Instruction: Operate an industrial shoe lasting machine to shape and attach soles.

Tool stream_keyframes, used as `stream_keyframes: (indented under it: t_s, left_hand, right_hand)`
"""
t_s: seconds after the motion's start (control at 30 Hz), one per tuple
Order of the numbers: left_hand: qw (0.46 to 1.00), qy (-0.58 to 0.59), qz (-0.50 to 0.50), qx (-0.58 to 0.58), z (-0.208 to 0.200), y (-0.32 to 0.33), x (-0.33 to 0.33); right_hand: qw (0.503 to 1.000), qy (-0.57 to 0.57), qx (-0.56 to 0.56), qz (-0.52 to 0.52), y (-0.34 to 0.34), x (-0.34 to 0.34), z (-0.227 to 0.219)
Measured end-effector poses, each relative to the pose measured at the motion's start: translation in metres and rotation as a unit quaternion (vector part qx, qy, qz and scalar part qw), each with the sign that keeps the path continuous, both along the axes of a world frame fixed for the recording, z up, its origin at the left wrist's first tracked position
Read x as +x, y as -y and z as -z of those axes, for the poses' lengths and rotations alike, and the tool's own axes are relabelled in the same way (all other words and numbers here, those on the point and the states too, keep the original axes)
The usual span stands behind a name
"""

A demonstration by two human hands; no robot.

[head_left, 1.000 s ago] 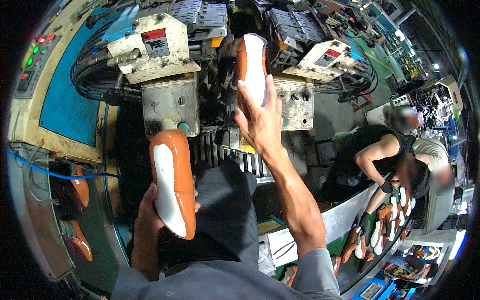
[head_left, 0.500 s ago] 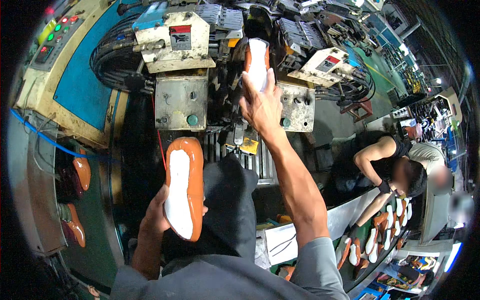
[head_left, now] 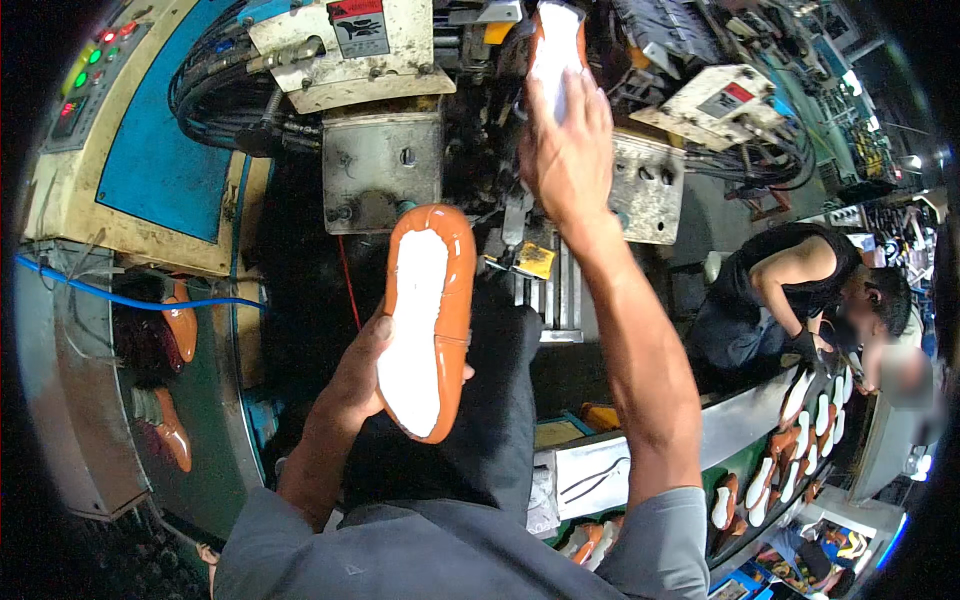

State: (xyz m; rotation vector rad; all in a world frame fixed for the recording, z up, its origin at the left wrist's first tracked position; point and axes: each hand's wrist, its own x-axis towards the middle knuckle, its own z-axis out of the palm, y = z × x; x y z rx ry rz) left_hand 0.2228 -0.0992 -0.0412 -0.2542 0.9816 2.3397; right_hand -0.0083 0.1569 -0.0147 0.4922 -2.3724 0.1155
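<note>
My left hand [head_left: 360,370] is closed round a glossy brown shoe upper [head_left: 425,320], held toe up and tilted slightly, its white underside facing me. The thumb lies along its left edge, and fingertips show at the right side. My right hand [head_left: 572,165] reaches forward with its fingers stretched out flat on the white underside of a second brown shoe upper [head_left: 557,45]. That one sits in the middle of the machine; its far end is cut off by the picture's top edge. My right thumb is mostly hidden.
White machine blocks [head_left: 345,50] with hoses flank the centre. A control panel [head_left: 90,75] with lit buttons stands at left, above a shelf with brown shoes [head_left: 178,435]. At right a co-worker [head_left: 790,270] bends beside a conveyor [head_left: 740,410] carrying several shoe uppers.
The view has shifted, so the machine sits higher. The held shoe upper now appears further right and higher. My right hand has moved further over the second one, fingers lying along it.
</note>
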Motion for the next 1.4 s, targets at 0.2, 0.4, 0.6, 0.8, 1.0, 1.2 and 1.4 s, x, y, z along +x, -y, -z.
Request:
stream_keyframes:
  t_s: [0.2, 0.4, 0.6, 0.8, 1.0, 1.2, 1.4]
  left_hand:
    - [1.0, -0.005, 0.018, -0.003, 0.011, -0.014, -0.038]
    - [1.0, 0.008, 0.026, 0.012, 0.026, -0.019, -0.068]
    - [1.0, -0.007, 0.012, 0.007, 0.031, -0.027, -0.072]
    - [0.999, -0.031, 0.013, 0.009, 0.035, -0.022, -0.071]
    - [0.991, -0.092, -0.038, -0.092, 0.023, -0.015, -0.047]
    - [0.969, -0.202, -0.054, -0.128, 0.049, -0.004, 0.01]
    - [0.94, -0.273, 0.084, -0.186, 0.025, 0.005, 0.041]
  right_hand:
    - [0.998, -0.055, 0.019, -0.015, -0.009, -0.09, -0.005]
    - [0.993, -0.086, -0.058, -0.047, -0.006, -0.105, 0.004]
    - [0.999, -0.007, -0.029, -0.026, -0.019, -0.111, -0.013]
    - [0.999, 0.045, 0.006, -0.024, 0.002, -0.085, -0.066]
    - [0.618, 0.447, -0.615, -0.201, 0.069, 0.113, 0.019]
    - [0.683, 0.456, -0.508, -0.261, 0.049, 0.199, 0.02]
    - [0.693, 0.528, -0.456, -0.181, 0.016, 0.282, 0.017]
